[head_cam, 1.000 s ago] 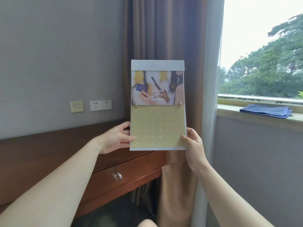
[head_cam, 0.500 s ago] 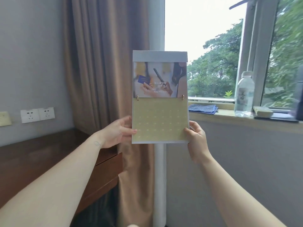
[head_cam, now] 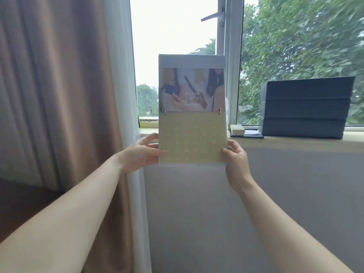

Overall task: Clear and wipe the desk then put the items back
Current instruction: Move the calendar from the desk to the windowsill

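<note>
Window wall fills the view: brown curtain (head_cam: 59,95) at the left, a white sheer curtain (head_cam: 120,75) beside it, then the window (head_cam: 173,36) with its frame (head_cam: 230,56) and blurred trees behind the glass. A dark strip of desk (head_cam: 23,203) is seen at the lower left, below the curtain hem.

Left hand (head_cam: 141,154) is closed on the lower left edge of a desk calendar (head_cam: 192,115); thumb is laid on the front face, fingers are partly hidden behind the card. The calendar is held upright in the air, in front of the window sill (head_cam: 295,141), touching nothing but the hands. A grey band is seen along its top, a blurred photo page under that, two small metal rings (head_cam: 219,110) at mid height, and a yellow date grid on the lower half. Print is too blurred to be read.

Right hand (head_cam: 236,160) is pinched on the lower right edge of the calendar, thumb in front, fingers curled behind.

On the sill, just right of the calendar, a small pale object (head_cam: 237,129) is set on a dark flat tray (head_cam: 247,134); what it is cannot be told. Further right along the sill, three dark boxes (head_cam: 305,107) are stacked against the glass.
</note>
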{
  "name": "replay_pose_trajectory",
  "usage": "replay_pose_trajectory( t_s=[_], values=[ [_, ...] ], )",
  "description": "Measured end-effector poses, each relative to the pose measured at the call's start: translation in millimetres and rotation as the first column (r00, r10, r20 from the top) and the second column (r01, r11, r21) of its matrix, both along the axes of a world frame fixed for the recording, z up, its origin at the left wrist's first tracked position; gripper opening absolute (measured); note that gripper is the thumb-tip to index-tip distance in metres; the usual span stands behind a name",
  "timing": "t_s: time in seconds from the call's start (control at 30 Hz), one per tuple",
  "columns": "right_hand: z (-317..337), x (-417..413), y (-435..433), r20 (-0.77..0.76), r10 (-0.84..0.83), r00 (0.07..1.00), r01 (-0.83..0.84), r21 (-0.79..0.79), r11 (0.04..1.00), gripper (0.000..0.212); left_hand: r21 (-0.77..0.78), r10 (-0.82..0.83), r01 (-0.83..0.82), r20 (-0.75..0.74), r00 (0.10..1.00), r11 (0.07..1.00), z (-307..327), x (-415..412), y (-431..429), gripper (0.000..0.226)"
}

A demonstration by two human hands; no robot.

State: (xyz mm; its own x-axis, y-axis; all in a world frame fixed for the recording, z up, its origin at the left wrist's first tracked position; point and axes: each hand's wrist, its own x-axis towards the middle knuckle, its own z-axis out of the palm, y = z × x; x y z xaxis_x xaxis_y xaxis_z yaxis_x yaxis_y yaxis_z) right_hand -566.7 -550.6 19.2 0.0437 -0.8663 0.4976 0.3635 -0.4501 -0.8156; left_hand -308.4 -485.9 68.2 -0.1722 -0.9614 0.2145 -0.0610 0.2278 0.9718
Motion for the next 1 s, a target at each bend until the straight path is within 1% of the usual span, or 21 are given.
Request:
replay_pose_trajectory(
  t_s=[0.07, 0.17, 0.23, 0.4, 0.53, 0.67, 0.73, 0.8, 0.9, 1.0],
  values=[
    [2.5, -17.2, 0.6, 0.0, -0.041, 0.999, 0.041, 0.001, 0.999, 0.029, 0.0, -0.057, 0.057, 0.004, 0.998, 0.998, 2.4, -15.2, -8.5, 0.047],
    [6.0, -41.1, 2.7, 0.003, -0.105, 0.994, 0.105, -0.005, 0.994, 0.022, -0.006, -0.095, 0.095, -0.003, 0.995, 0.995, 6.2, -37.6, -18.2, 0.041],
    [7.0, -56.8, 4.7, 0.005, -0.148, 0.989, 0.148, -0.001, 0.989, 0.026, -0.017, -0.137, 0.137, 0.002, 0.991, 0.99, 8.8, -52.5, -23.8, 0.039],
    [9.0, -95.4, 14.2, 0.009, -0.233, 0.973, 0.233, 0.0, 0.973, 0.026, -0.025, -0.242, 0.242, -0.011, 0.97, 0.97, 14.0, -88.0, -41.4, 0.037],
    [9.7, -129.6, 20.3, 0.05, -0.308, 0.95, 0.308, 0.009, 0.951, 0.028, -0.029, -0.327, 0.326, -0.019, 0.945, 0.945, 16.6, -123.8, -54.4, 0.039],
    [10.6, -165.1, 29.8, 0.084, -0.365, 0.927, 0.365, 0.012, 0.931, 0.022, -0.025, -0.404, 0.403, -0.039, 0.914, 0.915, 19.3, -161.8, -68.8, 0.047],
    [10.7, -183.6, 33.4, 0.096, -0.406, 0.909, 0.406, 0.016, 0.914, 0.024, -0.026, -0.45, 0.449, -0.042, 0.892, 0.893, 20.3, -182.4, -77.1, 0.047],
    [11.8, -203.1, 35.8, 0.108, -0.463, 0.88, 0.463, 0.024, 0.886, 0.027, -0.037, -0.484, 0.483, -0.035, 0.874, 0.875, 22.0, -204.8, -83.4, 0.039],
    [17.2, -233.0, 40.6, 0.145, -0.544, 0.826, 0.543, 0.048, 0.838, 0.029, -0.055, -0.56, 0.559, -0.015, 0.828, 0.828, 25.1, -238.7, -93.8, 0.044],
    [25.9, -264.6, 44.6, 0.198, -0.628, 0.753, 0.623, 0.092, 0.777, 0.031, -0.076, -0.605, 0.607, 0.044, 0.795, 0.791, 30.4, -275.7, -103.4, 0.045]
  ],
)
